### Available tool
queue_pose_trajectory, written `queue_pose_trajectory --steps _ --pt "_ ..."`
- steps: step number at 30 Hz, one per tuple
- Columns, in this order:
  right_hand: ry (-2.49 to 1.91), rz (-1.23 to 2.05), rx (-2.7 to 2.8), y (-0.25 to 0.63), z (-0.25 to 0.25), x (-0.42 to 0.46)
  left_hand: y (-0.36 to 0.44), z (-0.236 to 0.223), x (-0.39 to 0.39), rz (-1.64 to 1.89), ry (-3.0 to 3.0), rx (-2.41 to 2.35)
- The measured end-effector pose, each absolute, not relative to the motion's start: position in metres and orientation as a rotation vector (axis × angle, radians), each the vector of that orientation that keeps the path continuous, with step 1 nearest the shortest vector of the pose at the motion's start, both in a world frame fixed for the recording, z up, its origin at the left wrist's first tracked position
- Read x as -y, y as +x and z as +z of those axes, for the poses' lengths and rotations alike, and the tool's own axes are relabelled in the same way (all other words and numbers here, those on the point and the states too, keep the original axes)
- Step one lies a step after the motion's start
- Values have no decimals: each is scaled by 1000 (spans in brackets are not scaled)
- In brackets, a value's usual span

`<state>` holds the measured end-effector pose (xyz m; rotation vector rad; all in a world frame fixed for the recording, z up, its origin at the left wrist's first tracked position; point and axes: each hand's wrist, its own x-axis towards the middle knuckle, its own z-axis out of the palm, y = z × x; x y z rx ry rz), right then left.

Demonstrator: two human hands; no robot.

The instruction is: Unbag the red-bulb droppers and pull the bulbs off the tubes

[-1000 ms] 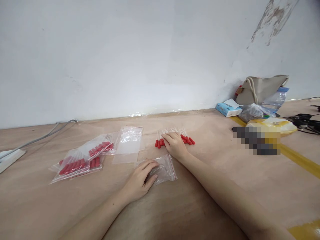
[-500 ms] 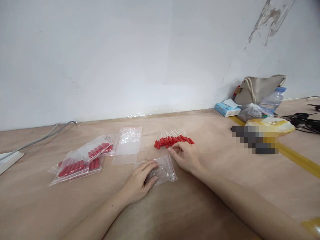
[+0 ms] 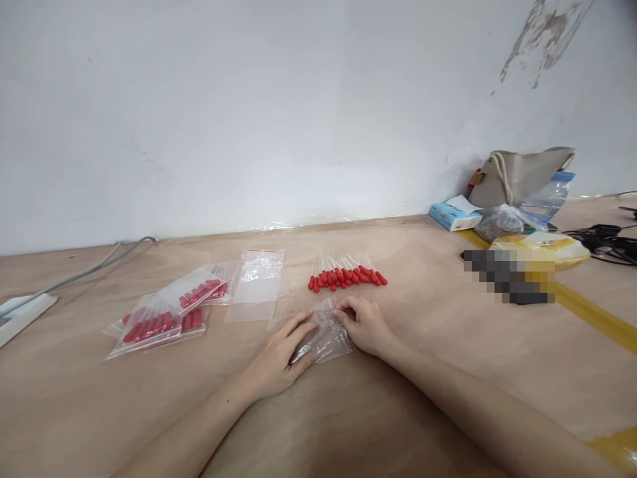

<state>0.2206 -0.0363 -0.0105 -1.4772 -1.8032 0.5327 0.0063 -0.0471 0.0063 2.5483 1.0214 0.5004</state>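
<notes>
A clear zip-lock bag (image 3: 326,338) lies on the table between my two hands. My left hand (image 3: 281,355) is curved over the bag's left end, thumb and fingers holding it at both edges. At the zip edge on the right, the thumb and fingers of my right hand (image 3: 363,324) are pinched on the plastic. Just beyond lies a row of thin white sticks with red ends (image 3: 343,277), red ends toward me. On the left, filled zip-lock bags (image 3: 159,318) of the same sticks overlap in a pile. Flat bags (image 3: 256,285) without sticks rest beside them.
Brown paper (image 3: 388,411) covers the table, which meets a white wall (image 3: 279,119). Back right are a blue tissue pack (image 3: 454,214), a grey bag (image 3: 522,176) and a yellow plastic package (image 3: 557,247). A grey cable (image 3: 107,262) runs along the left.
My right hand has moved from beside the red-ended sticks down to the bag's zip edge and pinches it. My left hand stays on the bag.
</notes>
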Motion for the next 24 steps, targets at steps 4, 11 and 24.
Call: queue_pose_trajectory --steps 4,11,24 --pt "-1274 738 1752 222 -13 36 3 17 43 678 2469 -1154" --pt "-1213 605 1738 224 -13 34 -6 18 25 587 2278 -1192" --pt "-1205 568 1727 228 -24 26 -67 21 -31 896 2290 -2388"
